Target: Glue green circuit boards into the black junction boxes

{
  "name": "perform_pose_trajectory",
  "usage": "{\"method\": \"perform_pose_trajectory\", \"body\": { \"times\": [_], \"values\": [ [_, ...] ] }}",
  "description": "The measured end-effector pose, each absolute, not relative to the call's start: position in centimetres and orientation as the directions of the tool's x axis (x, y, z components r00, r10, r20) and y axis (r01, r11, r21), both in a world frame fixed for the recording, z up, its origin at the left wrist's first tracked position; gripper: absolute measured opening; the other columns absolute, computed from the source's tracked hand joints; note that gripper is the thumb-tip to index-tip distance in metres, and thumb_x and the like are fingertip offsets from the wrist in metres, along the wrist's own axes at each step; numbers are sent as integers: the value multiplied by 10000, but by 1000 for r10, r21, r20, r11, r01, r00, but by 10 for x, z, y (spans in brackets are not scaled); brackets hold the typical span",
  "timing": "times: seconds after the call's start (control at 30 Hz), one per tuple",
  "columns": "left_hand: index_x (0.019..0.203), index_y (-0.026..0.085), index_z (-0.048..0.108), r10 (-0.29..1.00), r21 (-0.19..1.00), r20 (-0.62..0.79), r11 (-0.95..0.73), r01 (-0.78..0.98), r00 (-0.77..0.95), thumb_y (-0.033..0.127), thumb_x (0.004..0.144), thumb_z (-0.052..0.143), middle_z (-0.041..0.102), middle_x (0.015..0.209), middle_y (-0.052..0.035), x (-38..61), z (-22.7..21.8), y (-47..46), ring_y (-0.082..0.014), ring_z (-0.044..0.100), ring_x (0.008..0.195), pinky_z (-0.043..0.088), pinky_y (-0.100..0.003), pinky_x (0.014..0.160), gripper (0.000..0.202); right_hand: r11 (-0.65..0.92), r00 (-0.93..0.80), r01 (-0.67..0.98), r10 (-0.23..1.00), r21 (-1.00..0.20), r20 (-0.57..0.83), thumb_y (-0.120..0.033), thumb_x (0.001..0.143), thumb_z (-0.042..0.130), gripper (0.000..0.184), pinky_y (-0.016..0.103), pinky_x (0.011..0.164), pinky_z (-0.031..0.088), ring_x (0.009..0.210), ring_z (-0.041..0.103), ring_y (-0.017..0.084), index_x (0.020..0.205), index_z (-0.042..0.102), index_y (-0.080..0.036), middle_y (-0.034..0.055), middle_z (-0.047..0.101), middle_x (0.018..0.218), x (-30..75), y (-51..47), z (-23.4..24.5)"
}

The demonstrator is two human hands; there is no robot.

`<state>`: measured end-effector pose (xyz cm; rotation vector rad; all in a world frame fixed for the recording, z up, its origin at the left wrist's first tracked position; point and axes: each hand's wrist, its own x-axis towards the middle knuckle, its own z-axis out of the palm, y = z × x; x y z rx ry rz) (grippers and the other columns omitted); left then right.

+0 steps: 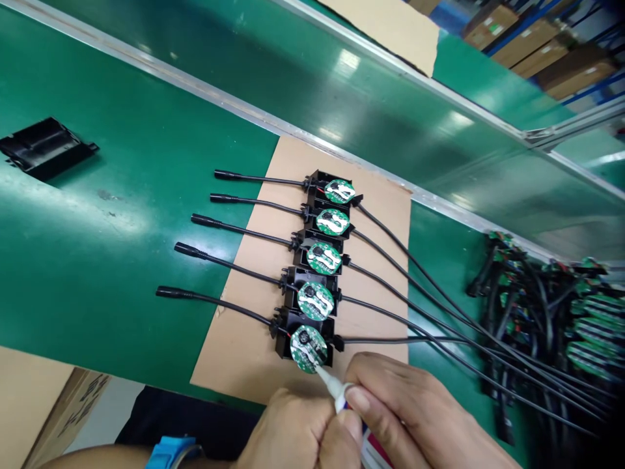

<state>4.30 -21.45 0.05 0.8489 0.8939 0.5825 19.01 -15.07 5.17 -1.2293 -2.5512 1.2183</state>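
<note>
Both hands are closed around a glue tube with a white tapered nozzle (331,384). My left hand (295,426) grips it from the left, and my right hand (415,407) pinches it near the nozzle's base. The tip touches or almost touches the lower edge of the nearest round green circuit board (308,346), which carries a short white streak. Several more such boards, including the second-nearest board (316,301), lie in a row with thicker white trails. Each rests on a black plastic housing (282,345) with cables at both ends. Fingers cover most of the tube's body.
Under the row is a cardboard sheet (239,339) on the green table (122,260). At right lies a heap of black cables and boards (532,306). An empty black housing (49,148) sits at far left. A metal-edged ledge (219,98) runs along the back.
</note>
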Motion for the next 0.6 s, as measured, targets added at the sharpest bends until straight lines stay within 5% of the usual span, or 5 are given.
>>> {"method": "perform_pose_trajectory", "body": {
  "times": [0.2,0.6],
  "values": [
    [645,110,601,733,844,-431,534,-52,527,559,942,263,681,614,-124,45,-2,-217,-144,622,530,466,-204,526,635,275,-674,668,617,-691,-406,-265,962,362,289,233,536,418,573,516,113,706,478,-200,-7,541,648,191,-150,49],
    [704,149,537,753,851,-463,525,-2,468,626,910,187,662,602,-106,62,-5,-211,-151,598,490,407,-214,451,627,238,-644,694,628,-680,-437,-299,976,342,330,240,531,395,566,522,115,696,483,-196,-3,540,639,201,-140,47]
  ]
}}
